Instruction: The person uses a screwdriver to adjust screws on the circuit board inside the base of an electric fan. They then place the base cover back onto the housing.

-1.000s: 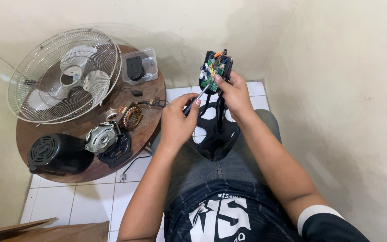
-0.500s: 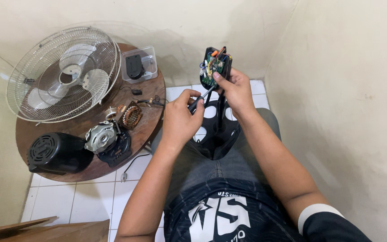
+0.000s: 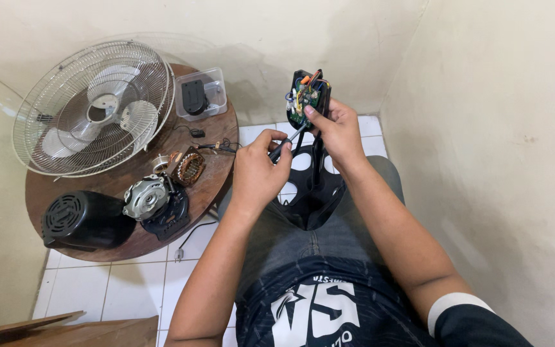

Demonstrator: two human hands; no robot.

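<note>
My right hand [image 3: 336,130] grips the upper end of a black fan stand housing [image 3: 308,96], which is open and shows a green circuit board with coloured wires. The stand's base [image 3: 316,202] rests on my lap. My left hand [image 3: 258,172] holds a thin dark tool [image 3: 288,141], likely a screwdriver, whose tip points up at the circuit board.
A round wooden table [image 3: 207,183] at my left carries a wire fan guard with blades [image 3: 94,106], a black motor cover [image 3: 81,220], a grey motor [image 3: 149,198], a copper winding [image 3: 189,167] and a clear plastic box [image 3: 202,95]. Walls close in ahead and on the right.
The tool in my left hand has shifted slightly against the circuit board, and the view has drifted a little. Both hands keep their hold.
</note>
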